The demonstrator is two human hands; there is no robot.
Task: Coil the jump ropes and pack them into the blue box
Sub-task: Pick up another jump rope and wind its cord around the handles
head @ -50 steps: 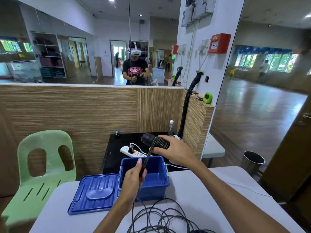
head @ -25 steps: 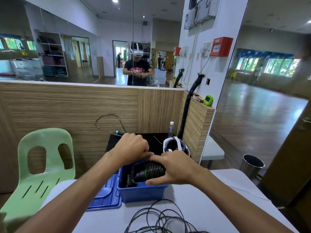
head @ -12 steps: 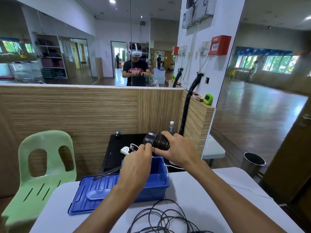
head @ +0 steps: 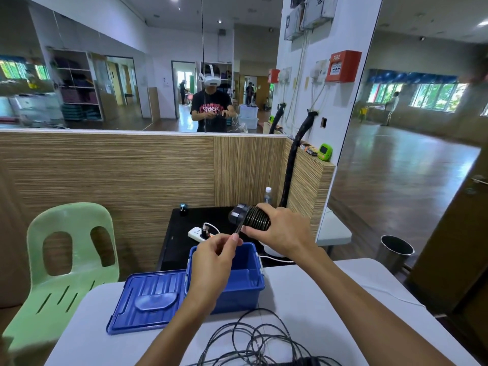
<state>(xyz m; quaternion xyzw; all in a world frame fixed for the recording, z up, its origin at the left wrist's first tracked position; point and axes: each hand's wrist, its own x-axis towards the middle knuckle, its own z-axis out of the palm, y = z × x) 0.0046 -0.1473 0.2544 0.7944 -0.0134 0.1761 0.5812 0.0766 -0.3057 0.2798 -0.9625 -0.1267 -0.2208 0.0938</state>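
From the head camera I see my right hand (head: 284,231) gripping the jump rope handle (head: 249,217), its cord wound round it, raised above the blue box (head: 239,283). My left hand (head: 215,257) pinches the cord's free end just beside it. More loose rope (head: 253,339) lies tangled on the white table (head: 330,313). A mirror wall stands behind. The box's inside looks bare where visible; its lid (head: 146,301) lies beside it.

A dance or exercise studio: wall mirrors (head: 105,75), open wooden floor (head: 396,180), shelves of mats (head: 79,101).
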